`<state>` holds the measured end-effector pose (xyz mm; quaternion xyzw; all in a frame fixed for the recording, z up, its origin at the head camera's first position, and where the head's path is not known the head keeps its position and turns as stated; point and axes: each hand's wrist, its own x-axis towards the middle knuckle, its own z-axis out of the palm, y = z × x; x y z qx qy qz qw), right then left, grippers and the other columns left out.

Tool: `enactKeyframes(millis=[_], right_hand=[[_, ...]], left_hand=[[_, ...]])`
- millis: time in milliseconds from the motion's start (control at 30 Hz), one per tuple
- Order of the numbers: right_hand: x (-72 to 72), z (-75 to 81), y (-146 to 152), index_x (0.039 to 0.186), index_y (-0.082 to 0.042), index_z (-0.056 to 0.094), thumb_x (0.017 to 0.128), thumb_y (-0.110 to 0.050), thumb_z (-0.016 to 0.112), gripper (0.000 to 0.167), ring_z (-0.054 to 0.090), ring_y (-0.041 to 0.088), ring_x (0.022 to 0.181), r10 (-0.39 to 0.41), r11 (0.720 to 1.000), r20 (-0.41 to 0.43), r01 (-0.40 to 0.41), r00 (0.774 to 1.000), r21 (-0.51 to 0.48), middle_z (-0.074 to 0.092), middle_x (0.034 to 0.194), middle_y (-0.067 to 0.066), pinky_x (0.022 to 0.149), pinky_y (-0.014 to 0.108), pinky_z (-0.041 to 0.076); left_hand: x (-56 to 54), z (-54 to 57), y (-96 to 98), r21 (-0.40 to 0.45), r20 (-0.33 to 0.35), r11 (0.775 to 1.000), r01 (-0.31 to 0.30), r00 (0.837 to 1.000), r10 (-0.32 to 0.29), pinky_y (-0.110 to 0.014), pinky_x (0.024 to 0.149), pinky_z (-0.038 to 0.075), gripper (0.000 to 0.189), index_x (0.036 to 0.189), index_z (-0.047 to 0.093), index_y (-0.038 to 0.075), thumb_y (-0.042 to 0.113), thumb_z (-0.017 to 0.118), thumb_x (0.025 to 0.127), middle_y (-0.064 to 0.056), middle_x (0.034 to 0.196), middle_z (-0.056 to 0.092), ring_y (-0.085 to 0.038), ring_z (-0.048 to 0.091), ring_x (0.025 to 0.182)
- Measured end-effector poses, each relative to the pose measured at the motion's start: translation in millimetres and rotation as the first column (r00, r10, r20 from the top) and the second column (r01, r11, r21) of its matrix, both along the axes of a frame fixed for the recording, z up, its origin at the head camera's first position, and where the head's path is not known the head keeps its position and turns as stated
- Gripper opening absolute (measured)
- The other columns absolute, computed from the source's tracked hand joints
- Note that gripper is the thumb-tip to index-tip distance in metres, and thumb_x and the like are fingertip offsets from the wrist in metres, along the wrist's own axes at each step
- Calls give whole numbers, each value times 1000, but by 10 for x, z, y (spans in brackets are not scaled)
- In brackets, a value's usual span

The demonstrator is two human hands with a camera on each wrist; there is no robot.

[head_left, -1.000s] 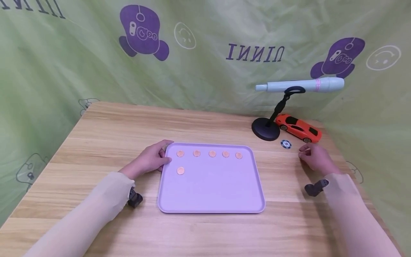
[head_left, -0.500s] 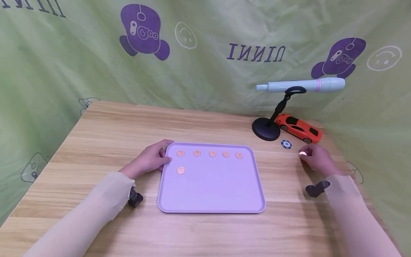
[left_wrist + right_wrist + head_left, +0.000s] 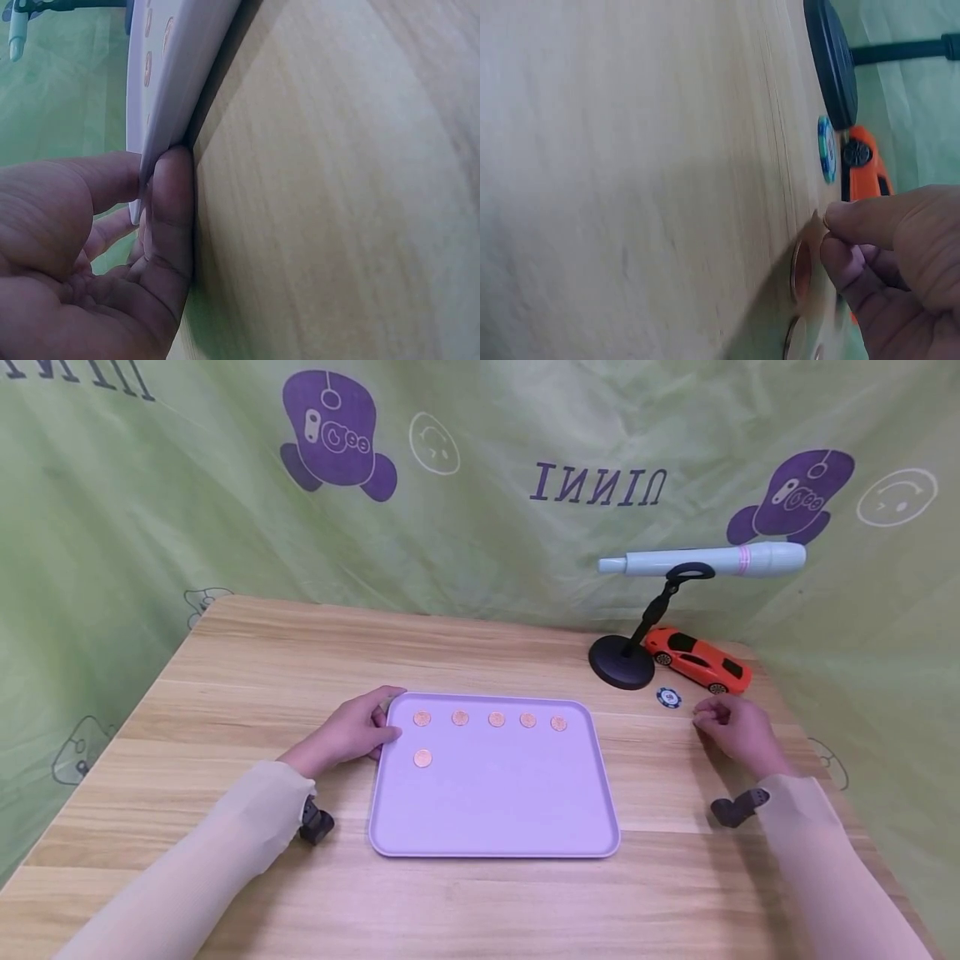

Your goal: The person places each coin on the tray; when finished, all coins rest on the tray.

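Note:
My left hand (image 3: 348, 732) grips the left edge of a lilac tray (image 3: 495, 810). In the left wrist view its thumb lies on the rim and a finger is under it. Several copper coins (image 3: 497, 719) form a row along the tray's far side, and one coin (image 3: 423, 758) lies below the row's left end. At the right, my right hand (image 3: 738, 733) pinches a coin, mostly hidden by thumb and forefinger; only a thin edge shows. Beneath that hand, the right wrist view shows a coin (image 3: 801, 271) on the table and another coin (image 3: 795, 339) nearer.
Just left of the right hand lies a blue-and-white poker chip (image 3: 668, 697). Behind it are an orange toy car (image 3: 697, 658) and a black stand (image 3: 622, 662) bearing a light-blue microphone (image 3: 701, 560). A green printed cloth (image 3: 480, 543) hangs behind the wooden table (image 3: 300, 643).
A bright coin appeared between the right fingers half a second ago; it is now mostly hidden. The right hand has shifted slightly left. My left hand and the tray have stayed put.

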<state>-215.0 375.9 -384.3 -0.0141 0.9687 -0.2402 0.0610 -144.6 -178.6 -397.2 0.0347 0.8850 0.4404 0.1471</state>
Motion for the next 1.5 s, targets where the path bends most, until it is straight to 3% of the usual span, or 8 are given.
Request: enactKeyframes(millis=[167,267,467,800,1000,1267,1500], right_hand=[[45,56,-164,122,4,65,102,-17,68,29,58,21,84,41,998,-38,-43,998,-48,67,110,24,59,22,54],[67,92,-302,122,1,67,101,-19,70,29,57,14,84,80,993,-61,-85,995,-83,69,111,23,62,20,54],[119,151,-638,117,5,70,97,-7,73,23,58,1,79,170,961,-155,-199,973,-191,72,106,23,64,14,53],[239,202,-1355,115,0,74,95,-4,74,20,64,13,84,315,915,-94,-328,945,-235,75,100,14,71,17,56],[333,177,-1759,115,-3,76,95,-4,74,21,67,13,90,420,863,-51,-416,906,-287,77,102,10,79,18,58],[412,73,-2195,107,-1,75,92,0,76,15,66,10,87,529,759,-43,-494,848,-424,76,97,12,75,18,58],[455,-5,-2475,104,0,73,91,0,76,13,65,10,83,550,726,27,-462,834,-510,74,96,14,71,17,58]], left_hand=[[3,2,0,-3,2,1000,-4,1000,4,-27,60,61,64,157,42,6,2,67,98,-10,87,53,-14,58,65],[2,-3,-7,-3,5,1000,-4,1000,4,-28,60,61,64,157,42,6,2,67,98,-10,87,53,-15,58,65],[4,1,-5,-2,4,1000,-4,1000,4,-28,60,61,64,157,42,6,2,67,98,-10,87,53,-15,58,67],[12,6,7,0,1,1000,1,1000,-1,-27,60,61,63,157,42,5,2,66,98,-10,87,53,-15,59,67],[12,21,-2,3,4,1000,1,1000,-1,-27,60,61,63,157,42,5,2,66,98,-10,87,53,-15,60,67],[14,33,-2,-5,13,1000,2,1000,-1,-27,60,61,64,157,41,5,2,66,98,-10,87,53,-15,60,66],[18,39,5,-8,17,1000,-2,1000,2,-27,61,61,64,157,41,6,2,66,98,-11,88,54,-15,58,67]])
